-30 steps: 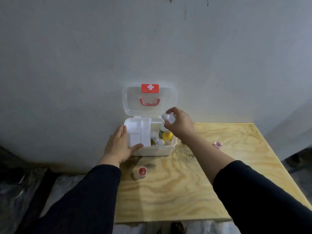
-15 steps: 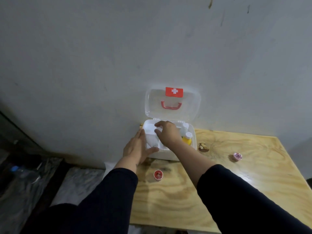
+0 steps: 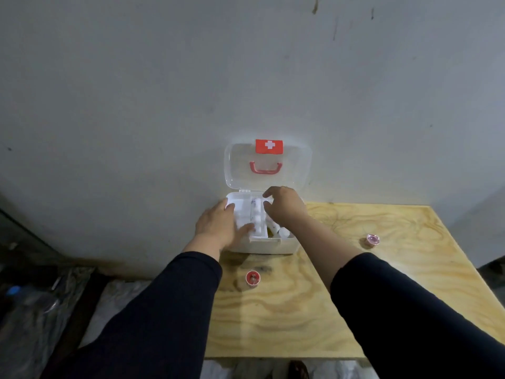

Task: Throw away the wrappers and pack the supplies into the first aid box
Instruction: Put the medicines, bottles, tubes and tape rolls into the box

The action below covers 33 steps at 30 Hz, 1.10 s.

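The white first aid box (image 3: 273, 246) stands open at the back left of the plywood table (image 3: 396, 283), its clear lid (image 3: 296, 170) with red cross and red handle leaning on the wall. Inside I see a white tray (image 3: 246, 212) and small white bottles (image 3: 284, 232). My left hand (image 3: 218, 225) lies on the box's left rim, thumb inside the front corner. My right hand (image 3: 284, 206) hovers over the middle of the box, fingers apart, nothing visible in it. A small red round item (image 3: 253, 278) lies in front of the box, a pink one (image 3: 372, 239) to its right.
The grey wall rises directly behind the box. Left of the table, the floor holds crumpled plastic sheeting (image 3: 41, 310) and a bottle with a blue cap (image 3: 13, 290). The table's front edge runs close below my arms.
My right hand carried a small white item down into the box and now hovers over it without the item. My left hand has stayed on the box. The camera view shifted left.
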Tool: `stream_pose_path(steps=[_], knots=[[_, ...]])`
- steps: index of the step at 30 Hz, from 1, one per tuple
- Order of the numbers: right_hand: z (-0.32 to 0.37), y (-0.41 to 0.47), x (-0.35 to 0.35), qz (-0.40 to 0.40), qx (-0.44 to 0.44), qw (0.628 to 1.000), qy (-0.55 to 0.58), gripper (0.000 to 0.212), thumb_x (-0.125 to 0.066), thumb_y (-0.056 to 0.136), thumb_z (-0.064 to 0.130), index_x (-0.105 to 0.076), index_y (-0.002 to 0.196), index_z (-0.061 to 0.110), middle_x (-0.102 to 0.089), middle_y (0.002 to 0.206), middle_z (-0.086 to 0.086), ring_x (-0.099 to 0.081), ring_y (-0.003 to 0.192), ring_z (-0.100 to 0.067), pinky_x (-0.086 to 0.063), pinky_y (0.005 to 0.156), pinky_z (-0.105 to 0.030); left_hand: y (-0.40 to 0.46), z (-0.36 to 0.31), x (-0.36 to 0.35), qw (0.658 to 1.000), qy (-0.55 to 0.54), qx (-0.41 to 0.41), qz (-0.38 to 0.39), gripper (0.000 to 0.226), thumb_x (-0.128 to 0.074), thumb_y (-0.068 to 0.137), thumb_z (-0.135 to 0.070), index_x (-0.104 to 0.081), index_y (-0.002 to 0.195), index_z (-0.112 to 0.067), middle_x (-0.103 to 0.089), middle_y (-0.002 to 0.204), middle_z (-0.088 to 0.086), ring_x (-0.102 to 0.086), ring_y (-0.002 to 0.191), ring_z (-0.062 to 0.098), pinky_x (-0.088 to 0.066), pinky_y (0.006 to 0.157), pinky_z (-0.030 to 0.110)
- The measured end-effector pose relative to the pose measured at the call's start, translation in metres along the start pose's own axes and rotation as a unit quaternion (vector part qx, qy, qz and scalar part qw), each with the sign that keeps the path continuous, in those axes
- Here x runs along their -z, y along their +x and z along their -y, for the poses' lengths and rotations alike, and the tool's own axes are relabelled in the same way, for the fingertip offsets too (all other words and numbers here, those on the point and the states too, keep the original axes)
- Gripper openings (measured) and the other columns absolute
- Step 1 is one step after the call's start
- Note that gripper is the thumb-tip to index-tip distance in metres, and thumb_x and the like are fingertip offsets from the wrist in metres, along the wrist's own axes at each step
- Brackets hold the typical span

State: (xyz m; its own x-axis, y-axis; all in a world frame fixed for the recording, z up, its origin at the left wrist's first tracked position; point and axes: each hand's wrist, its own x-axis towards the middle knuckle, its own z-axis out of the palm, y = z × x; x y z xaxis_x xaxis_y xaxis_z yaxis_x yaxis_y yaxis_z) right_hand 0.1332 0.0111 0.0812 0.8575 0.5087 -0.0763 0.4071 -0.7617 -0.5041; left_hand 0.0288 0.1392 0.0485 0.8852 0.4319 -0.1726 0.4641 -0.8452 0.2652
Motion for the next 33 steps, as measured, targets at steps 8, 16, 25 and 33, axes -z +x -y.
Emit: stream_pose_path(steps=[8,16,25,33], knots=[[-0.07,-0.029,0.063,-0.02,-0.094,0.995,-0.042,0.033,-0.051,0.087,0.019,-0.062,0.117,0.023,-0.064,0.122,-0.004,-0.06,0.111,-0.024,-0.048,0.082,-0.03,0.012,-0.095,0.032,0.985,-0.135,-0.093,0.055,0.054,-0.054,0.085,-0.045,-0.049,0.134,-0.023,-0.052,0.139,-0.001,-0.052,0.122,0.023,-0.046,0.096,0.035],[-0.171,-0.045,0.092,0.0,-0.172,0.984,-0.053,0.038,-0.047,0.085,0.012,-0.059,0.12,0.021,-0.067,0.117,-0.007,-0.063,0.106,-0.025,-0.042,0.071,-0.024,0.015,-0.194,-0.02,0.976,-0.118,-0.14,0.122,0.052,-0.057,0.085,-0.045,-0.054,0.131,-0.02,-0.056,0.136,0.0,-0.054,0.122,0.02,-0.044,0.104,0.036],[-0.264,-0.026,0.068,0.052,-0.134,0.987,-0.067,0.038,-0.048,0.09,0.017,-0.054,0.128,0.021,-0.052,0.131,-0.011,-0.052,0.118,-0.031,-0.05,0.092,-0.036,0.027,-0.233,-0.089,0.978,-0.118,-0.072,0.156,0.051,-0.054,0.087,-0.046,-0.054,0.131,-0.021,-0.056,0.136,0.003,-0.055,0.119,0.025,-0.047,0.097,0.036],[-0.288,-0.02,0.045,0.085,-0.054,0.989,-0.106,0.037,-0.046,0.091,0.005,-0.058,0.123,0.017,-0.053,0.121,-0.011,-0.05,0.114,-0.032,-0.052,0.086,-0.038,0.011,-0.234,-0.116,0.98,-0.123,-0.003,0.154,0.052,-0.054,0.086,-0.051,-0.056,0.129,-0.024,-0.058,0.133,-0.001,-0.057,0.116,0.022,-0.048,0.095,0.035]])
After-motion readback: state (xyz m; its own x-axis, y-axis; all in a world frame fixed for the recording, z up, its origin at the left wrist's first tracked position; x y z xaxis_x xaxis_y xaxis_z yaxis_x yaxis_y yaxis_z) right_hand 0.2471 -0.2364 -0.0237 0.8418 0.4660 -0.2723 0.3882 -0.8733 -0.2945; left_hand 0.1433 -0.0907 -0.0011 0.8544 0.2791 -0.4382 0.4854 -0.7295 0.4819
